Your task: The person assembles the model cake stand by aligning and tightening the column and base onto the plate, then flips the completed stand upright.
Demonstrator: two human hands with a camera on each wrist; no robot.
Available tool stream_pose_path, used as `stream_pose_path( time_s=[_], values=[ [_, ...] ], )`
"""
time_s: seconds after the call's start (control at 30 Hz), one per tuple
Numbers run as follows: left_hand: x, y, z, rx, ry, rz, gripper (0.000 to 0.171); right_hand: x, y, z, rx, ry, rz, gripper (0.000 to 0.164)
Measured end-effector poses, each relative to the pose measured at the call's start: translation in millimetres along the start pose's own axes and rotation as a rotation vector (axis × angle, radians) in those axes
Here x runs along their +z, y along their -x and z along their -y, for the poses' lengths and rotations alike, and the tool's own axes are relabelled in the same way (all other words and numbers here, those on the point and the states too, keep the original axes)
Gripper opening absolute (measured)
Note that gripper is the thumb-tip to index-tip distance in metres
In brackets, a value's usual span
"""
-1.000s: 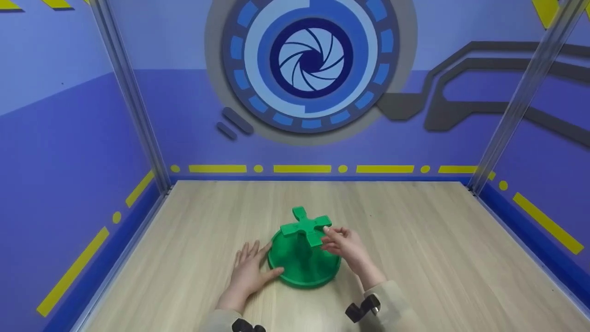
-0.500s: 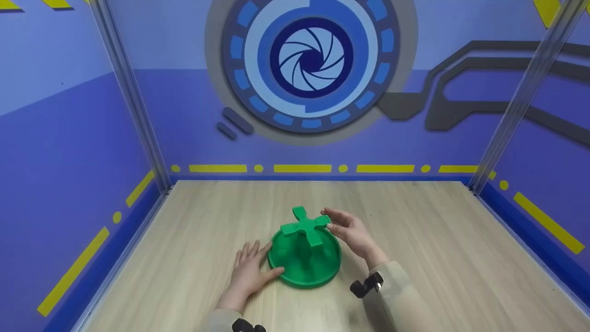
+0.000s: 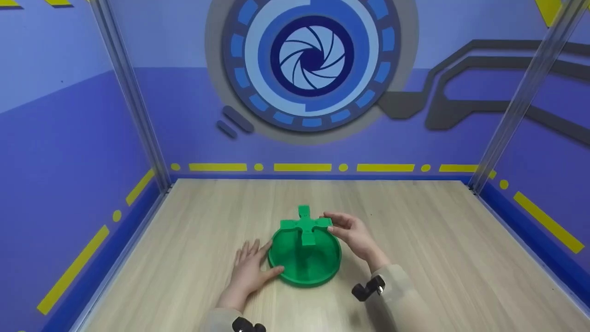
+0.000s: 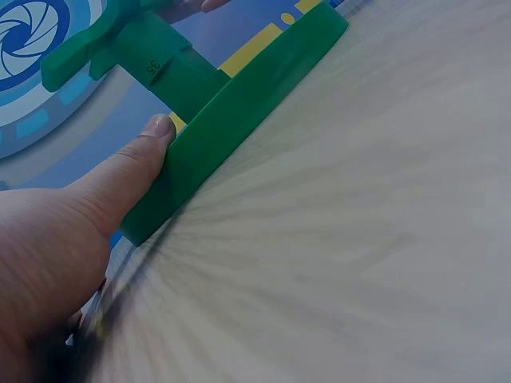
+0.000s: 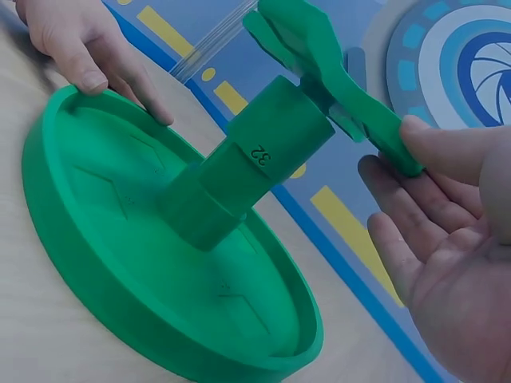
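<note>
A green round dish with a raised rim stands on the table. From its middle rises a stepped green post with the number 32 on it. A green cross-shaped handle tops the post. My right hand pinches the handle's right arm between thumb and fingers, as the right wrist view shows. At the dish's left side my left hand rests with spread, straight fingers. Its thumb lies against the near rim, and its index finger touches the rim farther back.
The light wooden table is walled in by blue panels at the back and sides. Metal posts stand at the back corners. Each wrist carries a black strap mount.
My right hand has shifted from the near side of the handle's right arm toward its far side. The cross has since turned slightly clockwise. My left hand and the dish have stayed put.
</note>
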State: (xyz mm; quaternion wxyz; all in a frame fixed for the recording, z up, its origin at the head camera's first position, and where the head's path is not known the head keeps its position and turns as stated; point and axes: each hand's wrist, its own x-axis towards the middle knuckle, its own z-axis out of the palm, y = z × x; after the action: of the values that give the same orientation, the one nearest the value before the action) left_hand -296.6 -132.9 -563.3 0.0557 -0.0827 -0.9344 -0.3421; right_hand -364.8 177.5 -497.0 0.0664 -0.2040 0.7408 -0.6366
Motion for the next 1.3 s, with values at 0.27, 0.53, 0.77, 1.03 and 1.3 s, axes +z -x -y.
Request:
stream_pose_path(
  time_s=[0.27, 0.53, 0.77, 1.03, 1.3],
  values=[
    [-0.9, 0.9, -0.9, -0.001, 0.001, 0.007, 0.09, 1, 8, 3, 0.01, 0.022, 0.024, 0.049],
    [-1.2, 2.2, -2.6, -0.005, 0.016, 0.015, 0.09, 7, 16, 7, 0.001, 0.047, 0.028, 0.05],
    [0.1, 1.1, -1.2, -0.012, 0.022, 0.013, 0.09, 20, 23, 10, 0.004, 0.065, -0.013, 0.05],
    [0.0, -0.3, -1.3, -0.011, 0.013, 0.01, 0.089, 42, 29, 9, -0.021, 0.06, -0.145, 0.048],
    [0.8, 0.5, -0.7, -0.024, -0.009, 0.014, 0.089, 65, 33, 10, -0.042, 0.114, -0.263, 0.045]
  ],
)
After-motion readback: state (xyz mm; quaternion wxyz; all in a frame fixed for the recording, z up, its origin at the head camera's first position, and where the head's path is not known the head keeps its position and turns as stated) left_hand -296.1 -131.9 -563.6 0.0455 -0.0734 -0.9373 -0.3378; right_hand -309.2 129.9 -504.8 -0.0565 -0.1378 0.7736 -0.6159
